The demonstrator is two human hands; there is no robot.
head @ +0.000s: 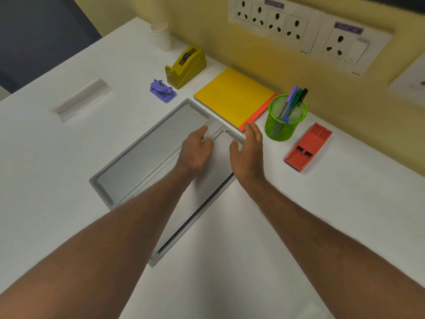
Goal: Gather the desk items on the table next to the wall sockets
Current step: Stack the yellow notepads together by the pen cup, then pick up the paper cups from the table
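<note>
A yellow notebook point(232, 97) with a red spine lies flat by the wall, under the wall sockets point(273, 19). To its right stands a green mesh pen holder point(284, 120) with several pens, then a red tray point(308, 147). Left of the notebook sit a yellow tape dispenser point(185, 66) and a small purple hole punch point(162, 89). My left hand point(196, 151) hovers over the grey panel, fingers apart and empty. My right hand point(248, 148) is held edge-up just below the notebook's red corner, open and holding nothing.
A grey metal cable panel point(142, 157) is set flush into the white table point(322, 215). A stack of white paper cups point(162, 35) stands at the far edge near the wall. A clear plastic piece point(80, 100) lies at the left.
</note>
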